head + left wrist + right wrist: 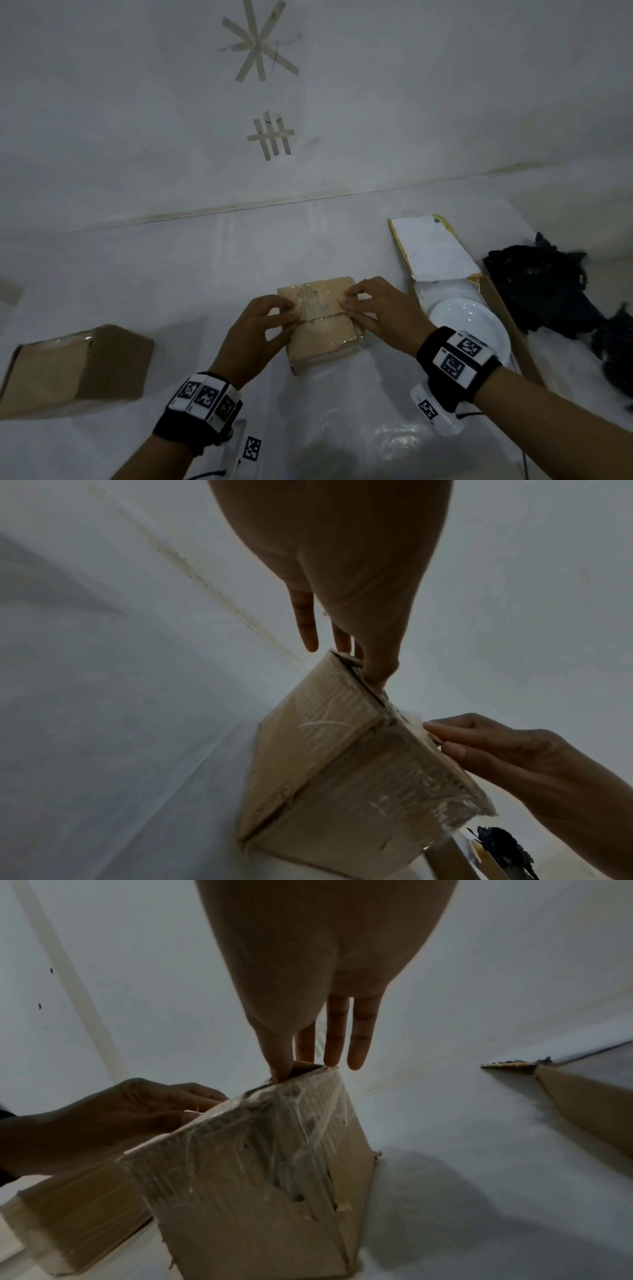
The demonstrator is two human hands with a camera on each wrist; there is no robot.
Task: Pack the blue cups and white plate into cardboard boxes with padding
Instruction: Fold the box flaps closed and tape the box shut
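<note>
White-covered worktop (137,274) carries everything. Open long box (507,325) at right, white plate (469,329) lying inside. Closed cardboard box (75,370) at left. Small taped box (322,329) at centre. Left hand (253,335) pinches its left top edge; right hand (383,315) pinches right top edge. Dark cloth (548,287) far right. Blue cups not visible.

Two tape marks sit on the white surface ahead — a star (259,41) farther off, a grid (271,135) nearer. A dark crumpled cloth (548,287) lies at the right, on the clear plastic sheet (342,438).
</note>
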